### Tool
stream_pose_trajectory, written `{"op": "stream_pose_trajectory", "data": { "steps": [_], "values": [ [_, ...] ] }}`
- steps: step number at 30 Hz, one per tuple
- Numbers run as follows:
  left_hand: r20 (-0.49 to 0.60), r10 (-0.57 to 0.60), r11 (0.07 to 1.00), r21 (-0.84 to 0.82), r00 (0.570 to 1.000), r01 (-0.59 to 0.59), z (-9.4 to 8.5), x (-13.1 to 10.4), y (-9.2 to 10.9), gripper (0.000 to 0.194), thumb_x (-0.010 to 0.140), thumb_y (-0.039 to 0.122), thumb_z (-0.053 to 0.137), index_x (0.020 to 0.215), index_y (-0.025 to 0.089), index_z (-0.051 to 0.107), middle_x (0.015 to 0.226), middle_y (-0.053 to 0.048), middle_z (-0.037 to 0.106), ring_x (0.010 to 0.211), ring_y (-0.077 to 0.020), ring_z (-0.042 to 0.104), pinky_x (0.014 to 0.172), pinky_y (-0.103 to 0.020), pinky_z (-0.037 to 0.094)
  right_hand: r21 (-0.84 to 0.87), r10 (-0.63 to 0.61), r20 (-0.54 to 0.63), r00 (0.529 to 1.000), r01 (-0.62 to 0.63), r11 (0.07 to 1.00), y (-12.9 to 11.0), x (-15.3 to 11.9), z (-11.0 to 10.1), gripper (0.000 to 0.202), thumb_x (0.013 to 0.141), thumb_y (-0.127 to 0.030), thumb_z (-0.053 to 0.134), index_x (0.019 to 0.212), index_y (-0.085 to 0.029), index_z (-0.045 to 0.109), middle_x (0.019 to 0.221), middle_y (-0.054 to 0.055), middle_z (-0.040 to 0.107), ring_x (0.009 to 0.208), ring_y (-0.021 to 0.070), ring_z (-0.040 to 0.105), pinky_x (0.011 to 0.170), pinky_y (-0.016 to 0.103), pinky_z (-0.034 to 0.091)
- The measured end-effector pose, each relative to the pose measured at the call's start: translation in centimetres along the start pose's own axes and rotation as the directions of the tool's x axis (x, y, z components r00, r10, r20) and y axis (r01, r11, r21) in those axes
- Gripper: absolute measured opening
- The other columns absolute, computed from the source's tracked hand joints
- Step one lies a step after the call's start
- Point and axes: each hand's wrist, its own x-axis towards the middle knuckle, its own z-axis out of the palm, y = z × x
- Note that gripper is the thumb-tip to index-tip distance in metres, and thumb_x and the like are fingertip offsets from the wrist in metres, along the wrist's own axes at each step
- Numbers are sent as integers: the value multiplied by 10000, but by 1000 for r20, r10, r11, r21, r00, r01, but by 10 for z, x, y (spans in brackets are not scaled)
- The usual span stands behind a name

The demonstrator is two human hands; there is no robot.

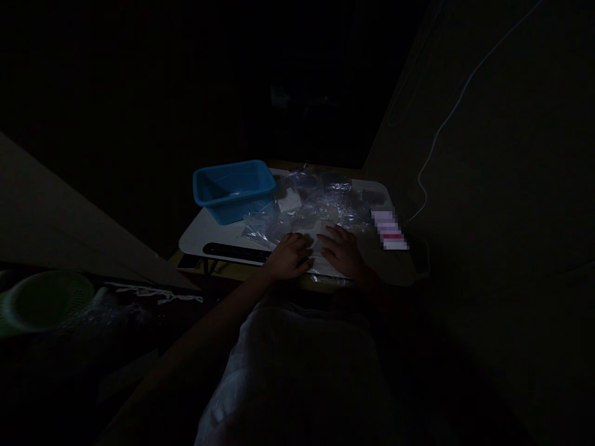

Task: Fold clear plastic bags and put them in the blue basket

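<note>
In dim light, my left hand (290, 255) rests at the front edge of a small white table (198, 234), its fingers curled over something I cannot make out. My right hand (341, 251) lies just to its right with the fingers spread. Between the two is a pale, flat piece (320, 244) that looks like paper or thin plastic. Crinkled clear plastic bags (307, 217) spread over the table beyond both hands. A small white square item (289, 199) sits among the bags.
A blue basin (235, 192) stands on the table's left part. At the right edge lies a blurred-out phone-like item (389, 230), with a white cable (434, 139) running up the wall behind. A green basket (51, 300) is at the lower left.
</note>
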Motion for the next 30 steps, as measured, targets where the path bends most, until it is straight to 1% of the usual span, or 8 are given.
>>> {"op": "stream_pose_trajectory", "data": {
  "steps": [2, 4, 8, 14, 17, 21, 26, 30],
  "values": [
    [3, 0, 1000, -6, 1000, 0, 0, 0, 0, 305, 817, 355, 436, 948, 166, 637, 972, -98, 532, 974, -242, 412, 840, -394, 346, 12, -41, 8, 999, 41, 999, 0, -1, -1, 337, 840, -362, 434, 1138, -285, 570, 1311, 43, 444, 1243, 259, 281, 977, 432, 240],
    [13, -4, 1000, -13, 1000, 4, -1, 1, 0, 298, 815, 352, 438, 942, 171, 638, 960, -94, 532, 966, -239, 414, 837, -390, 347, 18, -48, 7, 999, 48, 999, 1, -1, -1, 308, 841, -354, 433, 1092, -295, 601, 1302, 34, 454, 1243, 262, 280, 974, 437, 239],
    [35, -13, 1000, 8, 999, 12, -1, 1, 0, 304, 818, 361, 429, 946, 181, 637, 942, -90, 532, 955, -238, 420, 828, -388, 352, -3, 6, -2, 1000, -6, 1000, 1, 0, 2, 341, 857, -368, 395, 1118, -263, 587, 1299, 66, 453, 1229, 265, 291, 966, 429, 253],
    [25, -13, 1000, 22, 1000, 13, -1, 1, 1, 311, 815, 366, 433, 940, 168, 638, 968, -96, 549, 959, -238, 435, 821, -378, 363, -41, 68, -12, 998, -68, 997, 0, 1, 3, 375, 860, -371, 384, 1170, -232, 544, 1304, 89, 446, 1221, 266, 308, 957, 428, 272],
    [36, 1, 1000, 12, 999, -2, -2, 2, 0, 307, 809, 351, 439, 967, 164, 624, 1060, -95, 564, 1000, -247, 445, 839, -388, 359, -19, 16, -24, 1000, -16, 1000, 0, 0, 1, 388, 849, -361, 413, 1197, -227, 521, 1303, 87, 448, 1224, 260, 307, 963, 420, 271],
    [69, 14, 999, -31, 998, -12, -4, 3, 1, 318, 807, 309, 439, 1042, 150, 583, 1155, -86, 569, 1109, -252, 432, 873, -395, 349, 8, -67, -26, 997, 67, 998, 1, -2, -1, 311, 837, -339, 442, 1098, -273, 598, 1291, 51, 464, 1228, 264, 301, 966, 431, 265],
    [119, 18, 998, -66, 993, -10, -5, 4, 1, 327, 809, 284, 422, 1076, 150, 555, 1153, -76, 586, 1187, -244, 405, 882, -397, 357, 21, 2, -72, 997, -1, 1000, 1, -1, 1, 293, 828, -283, 443, 1044, -232, 635, 1233, 79, 517, 1182, 268, 364, 945, 434, 304],
    [133, 4, 998, -60, 991, 5, -4, 4, 1, 341, 798, 281, 425, 1086, 144, 547, 1150, -84, 588, 1186, -243, 414, 887, -392, 366, 65, 73, -106, 992, -66, 996, 4, 2, 3, 302, 771, -185, 457, 1006, -186, 648, 1163, 99, 568, 1104, 260, 456, 916, 427, 358]
  ]
}}
